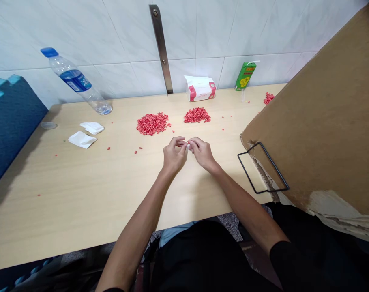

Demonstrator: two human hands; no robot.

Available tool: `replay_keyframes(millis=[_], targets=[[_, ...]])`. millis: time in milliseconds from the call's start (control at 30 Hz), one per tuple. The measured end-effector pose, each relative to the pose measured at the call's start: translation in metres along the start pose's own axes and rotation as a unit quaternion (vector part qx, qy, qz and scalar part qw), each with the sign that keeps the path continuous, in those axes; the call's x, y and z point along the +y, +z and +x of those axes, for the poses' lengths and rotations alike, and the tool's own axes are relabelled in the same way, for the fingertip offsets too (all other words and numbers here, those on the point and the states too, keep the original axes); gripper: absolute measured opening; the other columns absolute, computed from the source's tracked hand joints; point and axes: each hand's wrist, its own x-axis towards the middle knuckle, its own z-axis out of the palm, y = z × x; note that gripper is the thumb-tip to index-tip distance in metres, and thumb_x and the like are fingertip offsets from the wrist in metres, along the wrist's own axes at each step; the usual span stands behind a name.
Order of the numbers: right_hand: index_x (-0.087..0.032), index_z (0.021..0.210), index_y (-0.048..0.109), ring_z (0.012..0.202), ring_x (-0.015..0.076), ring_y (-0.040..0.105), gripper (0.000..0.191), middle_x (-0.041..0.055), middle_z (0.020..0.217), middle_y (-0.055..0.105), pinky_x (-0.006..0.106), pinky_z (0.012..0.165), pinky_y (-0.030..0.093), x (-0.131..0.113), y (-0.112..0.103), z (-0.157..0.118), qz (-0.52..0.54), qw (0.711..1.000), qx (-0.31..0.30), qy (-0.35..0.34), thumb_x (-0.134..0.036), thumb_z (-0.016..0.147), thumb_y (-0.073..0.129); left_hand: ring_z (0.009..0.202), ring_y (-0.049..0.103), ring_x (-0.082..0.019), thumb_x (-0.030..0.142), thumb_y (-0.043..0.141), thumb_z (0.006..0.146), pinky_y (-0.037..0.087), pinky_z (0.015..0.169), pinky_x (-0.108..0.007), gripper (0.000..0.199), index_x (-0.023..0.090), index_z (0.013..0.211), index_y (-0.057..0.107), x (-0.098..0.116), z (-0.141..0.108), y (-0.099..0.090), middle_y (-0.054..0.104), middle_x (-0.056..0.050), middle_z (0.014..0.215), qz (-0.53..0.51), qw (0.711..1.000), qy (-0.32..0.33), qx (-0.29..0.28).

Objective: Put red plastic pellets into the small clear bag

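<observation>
My left hand (174,154) and my right hand (202,152) meet over the middle of the table, fingertips pinched together. Between them shows a small red and white piece (188,145), too small to name and partly covered by the fingers. Just beyond my hands lie two heaps of small red pieces, one heap (152,123) to the left and a smaller heap (197,115) to the right. A few loose red pieces (140,148) are scattered left of my left hand.
A tissue pack (201,90), a green drink carton (244,76) and a water bottle (78,83) stand along the tiled wall. Folded tissues (82,139) lie at left. A cardboard sheet (318,121) and black wire frame (274,162) border the right; a blue partition (12,125) rises at left.
</observation>
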Motion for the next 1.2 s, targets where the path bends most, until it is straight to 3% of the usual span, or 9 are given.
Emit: replay_keyframes(millis=[200, 433, 633, 1200], targets=[[-0.018, 0.089, 0.064, 0.063, 0.0117, 0.056, 0.024, 0.0005, 0.073, 0.062, 0.024, 0.063, 0.044, -0.0002, 0.0007, -0.0005, 0.008, 1.0, -0.006, 0.007, -0.035, 0.096, 0.047, 0.081, 0.068, -0.016, 0.027, 0.065, 0.081, 0.05, 0.087, -0.03, 0.023, 0.018, 0.102, 0.063, 0.0014, -0.0001, -0.0014, 0.072, -0.002, 0.083, -0.001, 1.0, -0.011, -0.004], [-0.016, 0.089, 0.064, 0.061, 0.0115, 0.056, 0.03, 0.0019, 0.074, 0.063, 0.024, 0.06, 0.046, 0.0055, -0.0011, 0.0032, 0.113, 0.993, -0.025, 0.037, -0.042, 0.095, 0.05, 0.083, 0.068, -0.018, 0.036, 0.076, 0.072, 0.052, 0.083, -0.031, 0.039, 0.016, 0.103, 0.066, 0.0032, 0.0022, -0.0012, 0.072, -0.005, 0.087, -0.091, 0.993, -0.062, -0.035], [-0.015, 0.086, 0.064, 0.057, 0.0107, 0.053, 0.033, 0.0021, 0.07, 0.062, 0.024, 0.055, 0.044, 0.0057, -0.003, 0.0065, 0.178, 0.982, -0.045, 0.036, -0.046, 0.093, 0.053, 0.088, 0.068, -0.021, 0.04, 0.07, 0.077, 0.052, 0.084, -0.033, 0.028, 0.015, 0.087, 0.075, -0.002, 0.0041, -0.0046, 0.073, -0.008, 0.091, -0.089, 0.99, -0.089, -0.065], [-0.016, 0.085, 0.062, 0.058, 0.0111, 0.056, 0.042, 0.0033, 0.073, 0.065, 0.025, 0.056, 0.047, 0.0032, -0.0033, 0.0053, 0.176, 0.982, -0.053, 0.037, -0.057, 0.09, 0.055, 0.082, 0.068, -0.022, 0.039, 0.075, 0.068, 0.053, 0.08, -0.033, 0.029, 0.013, 0.081, 0.076, 0.0014, 0.0064, -0.003, 0.074, -0.009, 0.086, -0.144, 0.978, -0.14, -0.053]])
